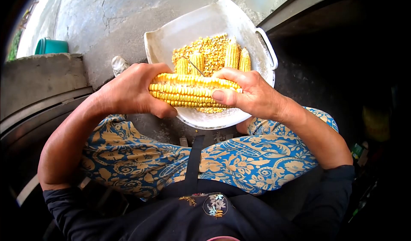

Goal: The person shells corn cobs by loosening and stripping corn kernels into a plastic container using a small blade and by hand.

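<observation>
A yellow corn cob (188,91) lies level between my two hands, above the basin. Along its upper side runs a pale strip without kernels. My left hand (137,89) wraps round the cob's left end, thumb below. My right hand (248,91) grips the other end, with its thumb pressed on the kernels. A thin dark metal rod (197,66) shows just behind the cob, near my right fingers; what it is attached to is hidden. Beneath, the white plastic basin (162,42) holds loose kernels (209,48) and several more cobs (231,55).
The basin has a white handle (269,48) on its right side. A teal bucket (52,46) stands at the left behind a low concrete ledge (43,76). A shoe (119,65) shows left of the basin. My knees in patterned trousers (257,159) flank the basin's near side.
</observation>
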Tool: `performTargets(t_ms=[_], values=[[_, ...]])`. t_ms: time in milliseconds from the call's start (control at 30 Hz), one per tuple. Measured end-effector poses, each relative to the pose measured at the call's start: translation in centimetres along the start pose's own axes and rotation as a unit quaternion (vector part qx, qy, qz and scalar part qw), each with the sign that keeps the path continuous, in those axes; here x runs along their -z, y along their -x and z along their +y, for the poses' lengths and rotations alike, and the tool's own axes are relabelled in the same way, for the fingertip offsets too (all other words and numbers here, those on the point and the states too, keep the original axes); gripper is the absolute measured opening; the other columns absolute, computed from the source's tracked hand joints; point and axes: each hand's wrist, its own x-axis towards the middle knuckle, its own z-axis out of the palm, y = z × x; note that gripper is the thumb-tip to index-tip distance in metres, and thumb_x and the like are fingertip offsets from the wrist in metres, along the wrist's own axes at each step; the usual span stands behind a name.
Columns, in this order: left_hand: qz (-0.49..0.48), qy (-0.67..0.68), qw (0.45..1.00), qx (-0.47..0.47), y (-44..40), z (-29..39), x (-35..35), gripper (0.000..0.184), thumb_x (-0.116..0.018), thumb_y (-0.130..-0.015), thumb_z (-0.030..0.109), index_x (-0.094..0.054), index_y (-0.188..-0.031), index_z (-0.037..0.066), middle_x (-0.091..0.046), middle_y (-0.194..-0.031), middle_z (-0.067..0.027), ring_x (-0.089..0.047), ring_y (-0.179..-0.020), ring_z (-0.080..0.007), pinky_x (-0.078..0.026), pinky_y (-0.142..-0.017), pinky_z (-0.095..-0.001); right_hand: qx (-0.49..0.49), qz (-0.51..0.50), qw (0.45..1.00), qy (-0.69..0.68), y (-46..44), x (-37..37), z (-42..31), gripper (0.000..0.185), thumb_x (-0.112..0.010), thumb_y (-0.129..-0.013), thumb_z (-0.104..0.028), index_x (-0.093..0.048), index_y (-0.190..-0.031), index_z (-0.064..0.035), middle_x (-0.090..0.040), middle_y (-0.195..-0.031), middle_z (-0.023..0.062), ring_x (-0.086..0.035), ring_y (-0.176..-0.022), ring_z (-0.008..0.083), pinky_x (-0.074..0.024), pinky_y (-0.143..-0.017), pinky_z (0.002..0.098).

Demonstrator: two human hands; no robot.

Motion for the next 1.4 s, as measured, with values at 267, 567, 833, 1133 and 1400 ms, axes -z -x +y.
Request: performTargets(t_ms=[267,567,833,1133,1400], values=[[0.013,-0.007,1.0,-0.007,0.0,0.0,-0.7,0.053,-0.075,-0.059,0.03,-0.058,-0.096,-0.005,-0.064,-0.077,-0.018,-0.064,-0.073,-0.0268,-0.051,-0.07,-0.0352,-0.021,0.002,0.999,-0.032,0.2,-0.1,0.7,0.05,-0.054,-0.088,-0.052,-0.059,-0.091,-0.0016,-0.061,-0.077,0.0169,-0.062,-0.076,0.0271,-0.048,-0.067,0.0367],[0.023,-0.043,0.999,-0.009,-0.2,1.0,-0.9,0.048,-0.075,-0.061,0.025,-0.057,-0.094,-0.005,-0.065,-0.076,-0.0196,-0.066,-0.073,-0.0267,-0.051,-0.068,-0.0356,0.017,-0.009,0.997,0.078,-0.1,-0.6,0.0,0.055,-0.06,-0.082,-0.054,-0.055,-0.101,-0.0023,-0.063,-0.088,0.0217,-0.063,-0.085,0.036,-0.0482,-0.073,0.0432],[0.014,-0.033,0.999,-0.031,-0.4,0.7,-1.0,0.047,-0.075,-0.061,0.026,-0.057,-0.092,-0.005,-0.065,-0.075,-0.0183,-0.065,-0.071,-0.0256,-0.051,-0.067,-0.0353,0.007,-0.013,0.999,0.05,-0.1,-0.3,-0.1,0.046,-0.055,-0.087,-0.048,-0.058,-0.096,-0.0026,-0.062,-0.083,0.0225,-0.063,-0.08,0.0353,-0.048,-0.07,0.0432],[0.015,-0.031,0.999,-0.029,-0.5,1.6,-1.4,0.048,-0.076,-0.06,0.027,-0.058,-0.09,-0.006,-0.064,-0.075,-0.0202,-0.065,-0.071,-0.0287,-0.051,-0.067,-0.037,-0.052,-0.063,0.996,0.031,-0.2,0.1,-0.4,0.049,-0.052,-0.088,-0.05,-0.056,-0.098,-0.0021,-0.062,-0.078,0.0215,-0.064,-0.076,0.0341,-0.0483,-0.068,0.0421],[0.013,-0.04,0.999,-0.032,-0.7,2.1,-1.3,0.048,-0.077,-0.059,0.03,-0.059,-0.085,-0.006,-0.063,-0.074,-0.0218,-0.065,-0.072,-0.0312,-0.052,-0.066,-0.038,-0.013,-0.042,0.999,0.017,-0.4,-0.3,-0.6,0.052,-0.05,-0.088,-0.051,-0.055,-0.097,-0.0002,-0.062,-0.079,0.0237,-0.063,-0.079,0.0375,-0.0477,-0.069,0.0453]])
